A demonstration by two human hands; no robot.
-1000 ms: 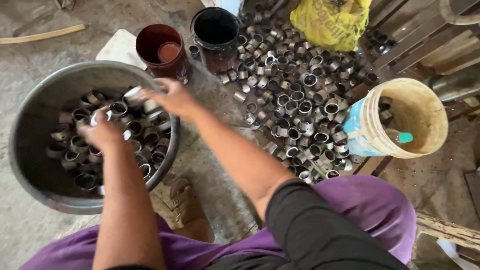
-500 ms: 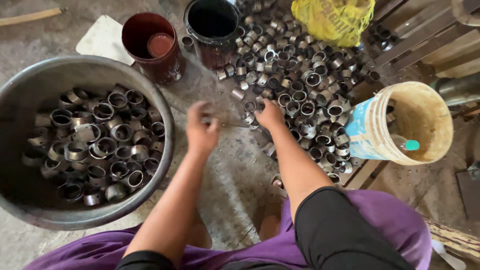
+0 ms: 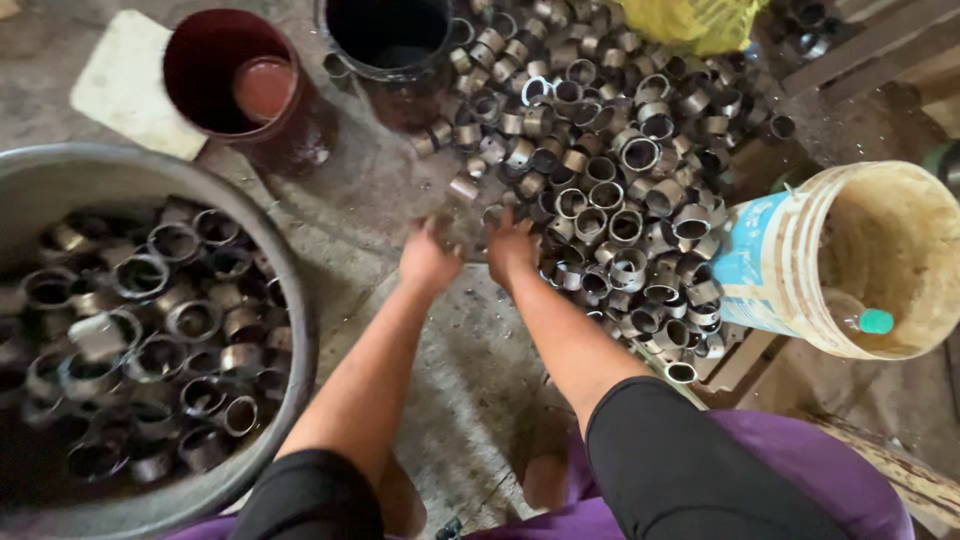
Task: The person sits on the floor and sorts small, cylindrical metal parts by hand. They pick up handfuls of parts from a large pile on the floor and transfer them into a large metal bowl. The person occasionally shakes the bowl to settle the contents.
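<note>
Reaching back from the basin [image 3: 290, 330], your left hand [image 3: 428, 258] and right hand [image 3: 510, 250] meet the ring pile [image 3: 620, 210] — finger grip unclear, another pickup likely.

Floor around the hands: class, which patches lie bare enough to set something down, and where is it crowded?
Bare floor shows between the basin and the ring pile, under the arms. A smaller patch lies between the red pot and the black pot. The pile and the basin's inside are packed with rings.

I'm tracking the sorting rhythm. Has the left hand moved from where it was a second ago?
Yes. The left hand has left the big metal basin and now sits at the ring pile, beside the right hand.
</note>
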